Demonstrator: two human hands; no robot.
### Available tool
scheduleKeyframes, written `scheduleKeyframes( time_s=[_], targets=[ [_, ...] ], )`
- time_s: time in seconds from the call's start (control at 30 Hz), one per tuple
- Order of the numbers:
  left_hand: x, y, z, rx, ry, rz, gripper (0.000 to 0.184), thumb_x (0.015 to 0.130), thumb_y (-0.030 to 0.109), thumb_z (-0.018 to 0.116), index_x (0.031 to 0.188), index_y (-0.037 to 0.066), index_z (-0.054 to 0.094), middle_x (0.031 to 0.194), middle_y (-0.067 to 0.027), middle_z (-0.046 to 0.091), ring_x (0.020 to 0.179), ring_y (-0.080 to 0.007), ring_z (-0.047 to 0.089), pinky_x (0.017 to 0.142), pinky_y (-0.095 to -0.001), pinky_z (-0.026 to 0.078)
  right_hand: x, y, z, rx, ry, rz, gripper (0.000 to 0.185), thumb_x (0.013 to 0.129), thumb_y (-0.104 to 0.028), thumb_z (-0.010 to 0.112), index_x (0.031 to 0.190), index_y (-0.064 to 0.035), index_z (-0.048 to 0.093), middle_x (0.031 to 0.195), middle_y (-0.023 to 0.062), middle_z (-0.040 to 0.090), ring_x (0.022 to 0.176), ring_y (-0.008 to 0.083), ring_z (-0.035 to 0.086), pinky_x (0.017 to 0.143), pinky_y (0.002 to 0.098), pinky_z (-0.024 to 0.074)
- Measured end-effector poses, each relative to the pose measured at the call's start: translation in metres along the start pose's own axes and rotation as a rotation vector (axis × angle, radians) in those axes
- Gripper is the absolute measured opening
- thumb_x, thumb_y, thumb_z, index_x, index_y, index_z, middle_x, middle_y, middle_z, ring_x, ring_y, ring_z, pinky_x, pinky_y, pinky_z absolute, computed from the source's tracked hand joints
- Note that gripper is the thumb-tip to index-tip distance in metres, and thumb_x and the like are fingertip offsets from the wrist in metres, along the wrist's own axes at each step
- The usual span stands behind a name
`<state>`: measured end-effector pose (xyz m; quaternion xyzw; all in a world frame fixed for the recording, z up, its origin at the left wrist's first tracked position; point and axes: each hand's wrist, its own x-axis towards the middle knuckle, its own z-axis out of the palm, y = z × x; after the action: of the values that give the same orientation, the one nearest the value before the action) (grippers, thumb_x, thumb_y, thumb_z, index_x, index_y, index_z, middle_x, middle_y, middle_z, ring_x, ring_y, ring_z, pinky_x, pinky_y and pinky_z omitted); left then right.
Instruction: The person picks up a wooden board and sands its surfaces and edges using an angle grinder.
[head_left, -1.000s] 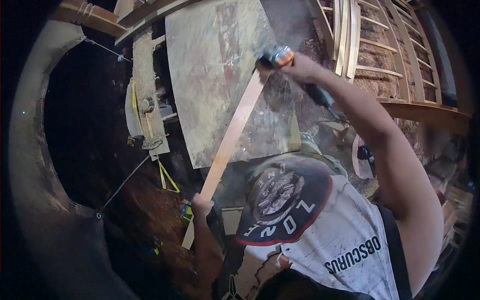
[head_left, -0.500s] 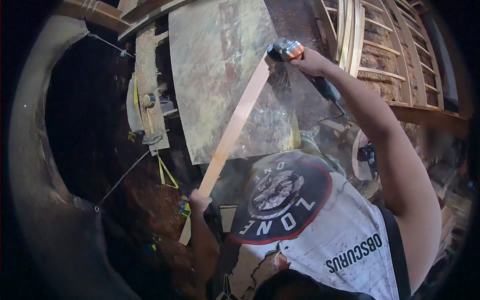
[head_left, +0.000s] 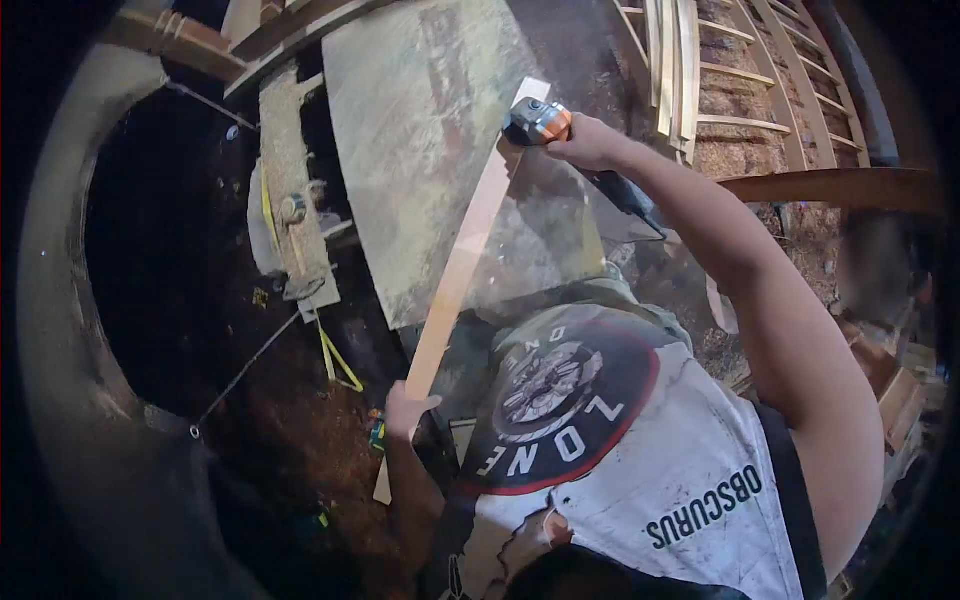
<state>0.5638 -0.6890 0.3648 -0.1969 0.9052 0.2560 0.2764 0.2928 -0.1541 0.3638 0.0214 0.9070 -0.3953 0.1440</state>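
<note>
A long pale wooden board (head_left: 455,275) runs diagonally from the lower left up to the top middle. My left hand (head_left: 408,412) is closed round its lower part, with the board's end sticking out below. My right hand (head_left: 590,143) grips an angle grinder (head_left: 538,122), whose head lies over the board near its upper end. The grinder's dark body (head_left: 628,198) slants down to the right beneath my forearm. Below the grinder head the board's right edge looks uneven. The disc itself is hard to make out.
A large dusty sheet (head_left: 400,130) lies beneath the board. A rough plank with a tape roll (head_left: 293,208) is at the left, near a yellow strap (head_left: 338,358). Wooden frames (head_left: 790,80) and loose slats (head_left: 675,80) stand at the upper right.
The grinder head has moved down and left along the board, so the board's upper tip now shows beyond it. My left hand keeps its hold, with the thumb now sticking out.
</note>
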Motion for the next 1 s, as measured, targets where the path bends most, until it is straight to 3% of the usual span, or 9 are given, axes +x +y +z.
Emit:
scheduleKeyframes(
  time_s=[0.03, 0.13, 0.17, 0.23, 0.33, 0.43, 0.5, 0.8, 1.0],
  targets=[
    [-0.001, -0.010, 0.001, -0.280, -0.106, 0.025, 0.059, 0.060, 0.030, 0.095, 0.098, -0.003, 0.065, 0.093, -0.0119, 0.068, 0.088, -0.0190, 0.066, 0.075, -0.0368, 0.052, -0.006, -0.001, 0.004, 0.032, 0.020, -0.038, 0.047, 0.080, -0.040, 0.071, 0.105, -0.0007, 0.067, 0.089, 0.0186, 0.071, 0.087, 0.0331, 0.070, 0.080, 0.0410, 0.0536],
    [-0.001, -0.042, -0.021, -0.038, -0.357, -0.153, 0.054, 0.062, 0.021, 0.094, 0.102, -0.004, 0.066, 0.096, -0.0112, 0.070, 0.087, -0.0194, 0.067, 0.076, -0.0351, 0.052, -0.025, -0.011, 0.004, 0.053, -0.024, -0.042, 0.046, 0.081, -0.037, 0.071, 0.111, -0.0016, 0.065, 0.093, 0.0185, 0.071, 0.089, 0.0321, 0.070, 0.082, 0.0404, 0.0527],
    [-0.009, -0.052, -0.024, 0.041, -0.305, -0.163, 0.058, 0.059, 0.018, 0.096, 0.104, -0.004, 0.067, 0.097, -0.0113, 0.071, 0.087, -0.0191, 0.067, 0.077, -0.0350, 0.053, -0.029, -0.015, 0.007, 0.058, -0.056, -0.014, 0.046, 0.081, -0.035, 0.071, 0.113, -0.0020, 0.064, 0.095, 0.0182, 0.071, 0.090, 0.0316, 0.070, 0.083, 0.0401, 0.0524],
    [-0.034, -0.066, -0.028, -0.118, -0.377, -0.223, 0.058, 0.058, 0.017, 0.096, 0.103, -0.004, 0.066, 0.098, -0.0112, 0.071, 0.089, -0.0194, 0.067, 0.078, -0.0354, 0.053, -0.039, -0.026, 0.019, 0.069, -0.139, -0.003, 0.046, 0.081, -0.035, 0.072, 0.112, -0.0019, 0.064, 0.095, 0.0184, 0.071, 0.090, 0.0321, 0.070, 0.083, 0.0402, 0.0524],
    [-0.054, -0.049, -0.021, -0.273, -0.349, -0.253, 0.057, 0.057, 0.010, 0.096, 0.103, -0.003, 0.065, 0.098, -0.0102, 0.070, 0.089, -0.0198, 0.067, 0.080, -0.0361, 0.053, -0.047, -0.005, 0.055, 0.141, -0.185, -0.037, 0.045, 0.081, -0.034, 0.073, 0.112, -0.0021, 0.065, 0.094, 0.0211, 0.071, 0.090, 0.0359, 0.070, 0.082, 0.0424, 0.0527],
    [-0.060, -0.003, -0.031, 0.057, -0.288, -0.275, 0.055, 0.057, 0.003, 0.093, 0.102, -0.002, 0.063, 0.097, -0.0078, 0.068, 0.087, -0.0198, 0.065, 0.078, -0.0356, 0.052, -0.077, -0.036, 0.066, 0.058, -0.207, -0.089, 0.045, 0.080, -0.034, 0.074, 0.109, -0.0008, 0.064, 0.094, 0.0260, 0.070, 0.093, 0.0434, 0.068, 0.082, 0.0485, 0.0530],
    [-0.063, -0.019, -0.021, -0.239, -0.276, -0.236, 0.059, 0.053, 0.010, 0.097, 0.099, -0.002, 0.062, 0.093, -0.0086, 0.067, 0.085, -0.0196, 0.064, 0.075, -0.0354, 0.052, -0.096, -0.064, 0.067, 0.075, -0.268, -0.074, 0.046, 0.080, -0.034, 0.073, 0.110, -0.0005, 0.063, 0.094, 0.0264, 0.070, 0.093, 0.0439, 0.068, 0.083, 0.0490, 0.0532],
    [-0.063, -0.025, -0.008, -0.069, -0.204, -0.277, 0.059, 0.050, 0.017, 0.097, 0.093, -0.003, 0.062, 0.092, -0.0129, 0.068, 0.084, -0.0233, 0.066, 0.076, -0.0375, 0.053, -0.114, -0.136, 0.092, -0.139, -0.595, -0.120, 0.052, 0.083, -0.033, 0.071, 0.118, 0.0004, 0.055, 0.107, 0.0252, 0.068, 0.102, 0.0420, 0.066, 0.088, 0.0486, 0.0532],
    [-0.048, -0.134, 0.036, 0.019, -0.061, -0.260, 0.055, 0.049, 0.019, 0.089, 0.091, -0.003, 0.062, 0.092, -0.0192, 0.068, 0.086, -0.0359, 0.068, 0.079, -0.0425, 0.055, -0.070, -0.102, 0.092, -0.050, -0.550, -0.162, 0.048, 0.081, -0.031, 0.073, 0.113, 0.0017, 0.058, 0.102, 0.0256, 0.070, 0.100, 0.0424, 0.067, 0.085, 0.0483, 0.0533]
  ],
)
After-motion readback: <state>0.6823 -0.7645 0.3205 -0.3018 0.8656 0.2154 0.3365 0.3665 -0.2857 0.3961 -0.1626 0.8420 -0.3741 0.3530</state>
